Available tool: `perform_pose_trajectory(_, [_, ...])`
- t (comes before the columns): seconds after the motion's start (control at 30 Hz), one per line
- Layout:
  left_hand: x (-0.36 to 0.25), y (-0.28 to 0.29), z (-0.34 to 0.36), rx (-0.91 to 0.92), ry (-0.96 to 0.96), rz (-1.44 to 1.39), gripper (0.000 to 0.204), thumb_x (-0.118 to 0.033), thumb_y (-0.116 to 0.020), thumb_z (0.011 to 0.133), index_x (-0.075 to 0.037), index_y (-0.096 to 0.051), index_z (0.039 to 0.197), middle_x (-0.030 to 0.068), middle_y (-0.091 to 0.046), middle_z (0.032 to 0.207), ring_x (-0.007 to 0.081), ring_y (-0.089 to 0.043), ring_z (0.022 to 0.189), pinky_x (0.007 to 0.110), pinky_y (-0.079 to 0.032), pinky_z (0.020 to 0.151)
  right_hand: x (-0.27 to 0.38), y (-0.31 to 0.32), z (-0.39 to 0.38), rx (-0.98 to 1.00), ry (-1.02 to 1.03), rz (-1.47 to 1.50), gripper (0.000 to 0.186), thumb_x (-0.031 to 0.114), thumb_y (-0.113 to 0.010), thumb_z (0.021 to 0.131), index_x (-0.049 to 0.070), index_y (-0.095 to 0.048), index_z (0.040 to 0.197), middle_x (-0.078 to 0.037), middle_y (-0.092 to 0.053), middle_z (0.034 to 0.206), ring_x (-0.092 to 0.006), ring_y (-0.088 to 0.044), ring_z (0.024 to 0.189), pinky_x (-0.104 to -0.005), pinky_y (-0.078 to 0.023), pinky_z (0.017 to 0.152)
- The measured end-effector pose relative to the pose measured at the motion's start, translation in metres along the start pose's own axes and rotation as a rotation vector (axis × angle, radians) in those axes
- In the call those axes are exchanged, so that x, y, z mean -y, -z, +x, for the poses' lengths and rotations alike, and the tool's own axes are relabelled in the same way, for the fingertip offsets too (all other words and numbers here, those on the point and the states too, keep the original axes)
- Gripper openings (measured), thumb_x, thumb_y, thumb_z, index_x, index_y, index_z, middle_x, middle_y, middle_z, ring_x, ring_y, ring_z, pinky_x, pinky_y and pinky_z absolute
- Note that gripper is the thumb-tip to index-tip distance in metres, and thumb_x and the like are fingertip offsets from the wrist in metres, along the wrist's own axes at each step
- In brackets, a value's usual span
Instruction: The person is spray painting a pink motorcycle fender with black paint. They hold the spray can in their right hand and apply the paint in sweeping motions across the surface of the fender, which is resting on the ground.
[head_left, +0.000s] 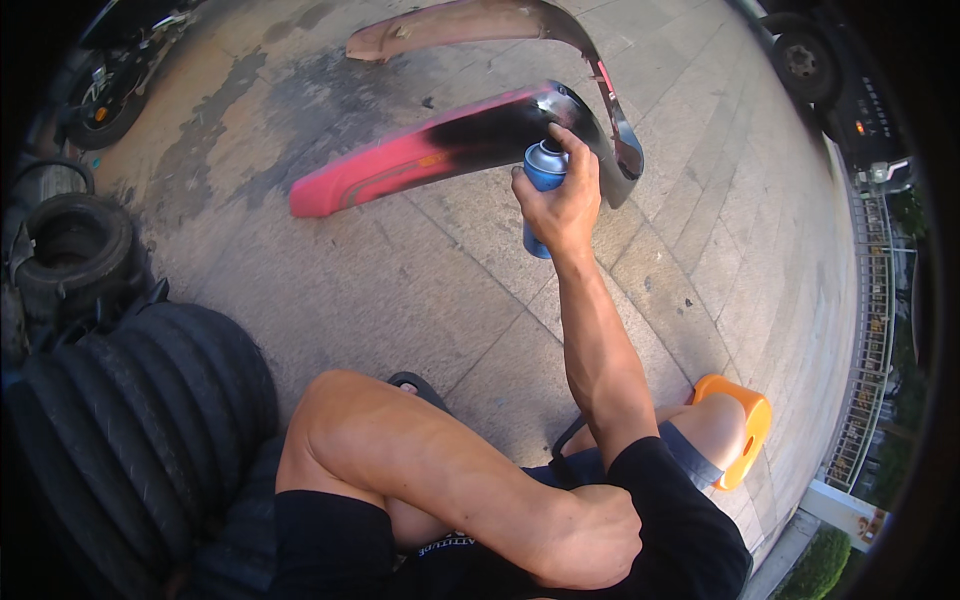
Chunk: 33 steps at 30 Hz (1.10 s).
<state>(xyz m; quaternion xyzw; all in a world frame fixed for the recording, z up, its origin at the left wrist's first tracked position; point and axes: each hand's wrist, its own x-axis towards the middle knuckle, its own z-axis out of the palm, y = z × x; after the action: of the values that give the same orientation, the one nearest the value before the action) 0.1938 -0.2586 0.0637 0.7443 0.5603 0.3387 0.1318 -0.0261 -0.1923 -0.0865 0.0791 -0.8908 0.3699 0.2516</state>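
A blue spray can is held out at a pink body panel that is partly coated black.

Head view: the spray can (543,190) is gripped upright in the right hand (560,200), a finger laid over its top so the nozzle faces the pink panel (400,165), which is laid flat on the pavement (400,290) so its face is open to the spray. The left hand (590,540) is folded shut, holding nothing, and rests against the right thigh. A second, tan panel (470,25) lies behind; tyres (130,420) are stacked to the left, an orange stool (745,425) at the right.
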Motion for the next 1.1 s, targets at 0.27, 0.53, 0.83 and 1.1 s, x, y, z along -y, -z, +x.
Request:
perform_pose_trajectory(0.27, [0.001,0.000,-0.001,-0.033,-0.012,-0.007,0.015,-0.018,-0.067,0.076,-0.008,-0.073,0.067,0.0055,-0.069,0.064,0.0234,-0.066,0.061,0.037,-0.043,0.057,0.017,-0.014,-0.019,0.157,0.061,0.052,0.064,0.013,-0.081,0.072,0.019,-0.061,0.133,-0.016,-0.062,0.119,-0.0380,-0.068,0.104,-0.0469,-0.057,0.087])
perform_pose_trajectory(0.53, [0.003,0.006,0.006,0.113,-0.025,-0.010,0.011,-0.018,-0.070,0.074,-0.009,-0.077,0.076,0.0069,-0.074,0.075,0.0247,-0.072,0.073,0.038,-0.052,0.060,-0.014,0.018,0.001,0.007,-0.041,-0.033,0.064,0.015,-0.081,0.075,0.019,-0.059,0.135,-0.015,-0.061,0.119,-0.0375,-0.067,0.107,-0.0475,-0.057,0.091])
perform_pose_trajectory(0.83, [0.007,0.005,0.013,0.178,-0.009,-0.057,0.013,-0.017,-0.072,0.073,-0.009,-0.079,0.081,0.0074,-0.077,0.081,0.0252,-0.075,0.079,0.038,-0.056,0.061,-0.019,0.009,-0.022,-0.007,0.015,0.024,0.065,0.012,-0.082,0.072,0.015,-0.059,0.133,-0.014,-0.062,0.120,-0.0357,-0.066,0.109,-0.0457,-0.056,0.092])
perform_pose_trajectory(1.1, [0.006,0.007,0.008,0.063,0.072,-0.139,0.023,-0.028,-0.069,0.074,-0.008,-0.078,0.076,0.0152,-0.074,0.079,0.0293,-0.072,0.073,0.044,-0.052,0.060,-0.012,-0.003,-0.036,0.048,0.026,0.057,0.067,0.012,-0.083,0.073,0.015,-0.058,0.135,-0.014,-0.063,0.117,-0.0354,-0.066,0.105,-0.0460,-0.056,0.089])
